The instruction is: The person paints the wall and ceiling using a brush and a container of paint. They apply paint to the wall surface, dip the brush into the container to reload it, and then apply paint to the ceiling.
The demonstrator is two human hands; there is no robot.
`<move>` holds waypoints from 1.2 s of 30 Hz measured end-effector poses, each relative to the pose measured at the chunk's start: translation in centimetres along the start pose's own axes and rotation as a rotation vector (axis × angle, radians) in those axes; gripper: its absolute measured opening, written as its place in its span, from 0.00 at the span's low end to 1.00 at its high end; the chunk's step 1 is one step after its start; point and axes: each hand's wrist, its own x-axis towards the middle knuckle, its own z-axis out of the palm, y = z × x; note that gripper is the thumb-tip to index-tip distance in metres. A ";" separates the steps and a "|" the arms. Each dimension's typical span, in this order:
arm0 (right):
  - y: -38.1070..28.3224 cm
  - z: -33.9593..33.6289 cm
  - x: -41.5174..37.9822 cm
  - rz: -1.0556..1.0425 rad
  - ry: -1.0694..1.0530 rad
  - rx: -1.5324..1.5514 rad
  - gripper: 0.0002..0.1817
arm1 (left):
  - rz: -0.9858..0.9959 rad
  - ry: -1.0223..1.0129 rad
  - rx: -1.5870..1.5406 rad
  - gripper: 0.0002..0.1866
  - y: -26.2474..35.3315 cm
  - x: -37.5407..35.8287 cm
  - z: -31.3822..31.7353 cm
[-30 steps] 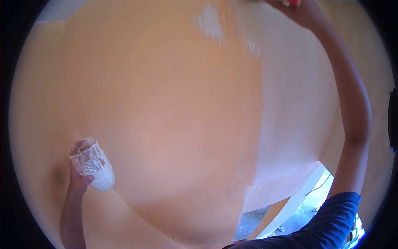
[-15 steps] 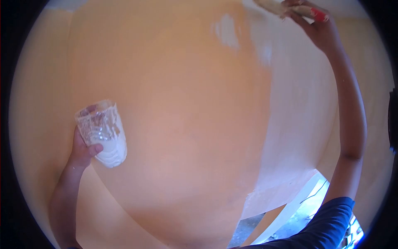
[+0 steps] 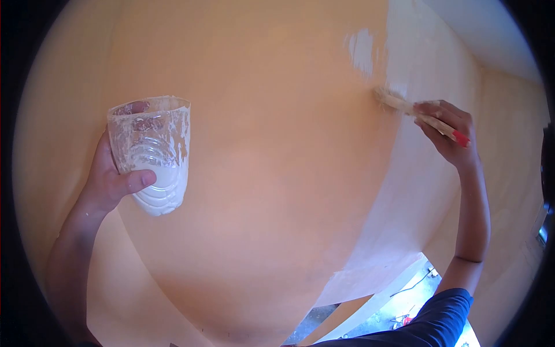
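Observation:
My left hand grips a cut-off clear plastic bottle, its thumb across the front. White paint fills the lower part and streaks the inner wall. At the upper right, my right hand is closed around the handle of a paintbrush with a red handle end. The pale bristles touch the wall where the orange surface meets a white painted band. A separate white patch lies left of the band, above the brush.
The ceiling shows at the upper right, beside a cream side wall. Below the wall's lower edge, a bright opening shows a dark cable and small red items on the ground.
My right hand has brought the brush down from the top of the wall to the band's edge. The bottle in my left hand appears higher and nearer; the view has shifted.

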 end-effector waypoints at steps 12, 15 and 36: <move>13.1 -3.4 11.2 -0.053 0.353 -0.251 0.13 | -0.007 0.012 0.036 0.52 -0.2 1.5 -1.0; 15.1 -1.2 9.6 -0.101 0.420 -0.217 0.12 | -0.027 0.022 0.026 0.52 -0.2 2.0 -1.2; 16.0 -5.6 10.7 -0.047 0.438 -0.176 0.11 | -0.030 0.040 0.109 0.53 2.9 1.0 -0.8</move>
